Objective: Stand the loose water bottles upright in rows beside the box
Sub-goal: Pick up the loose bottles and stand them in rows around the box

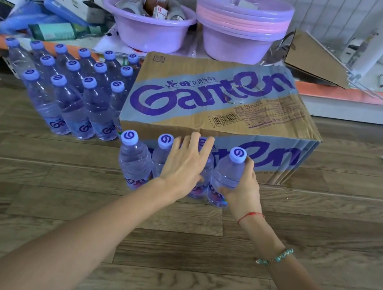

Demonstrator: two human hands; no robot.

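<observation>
Right hand [241, 190] grips the end water bottle [227, 175], seating it at the Ganten box's [217, 99] six o'clock; left hand [186, 161], fingers spread, steadies its neighbour; next: release gently

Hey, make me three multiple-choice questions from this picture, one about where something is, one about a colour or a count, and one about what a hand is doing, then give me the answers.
1. Where does the near row of bottles stand?
A. On the shelf
B. On the floor against the box's front
C. Inside a basin

2. What colour are the bottle caps?
A. Red
B. Green
C. Light purple

3. What is the right hand doing?
A. Gripping the row's rightmost bottle
B. Resting flat on the floor
C. Lifting the box

Answers:
1 B, the near row stands on the wooden floor against the cardboard box.
2 C, each cap is light purple with a dark swirl.
3 A, the right hand wraps the rightmost bottle, while the left hand lies spread over the middle bottles.
</observation>
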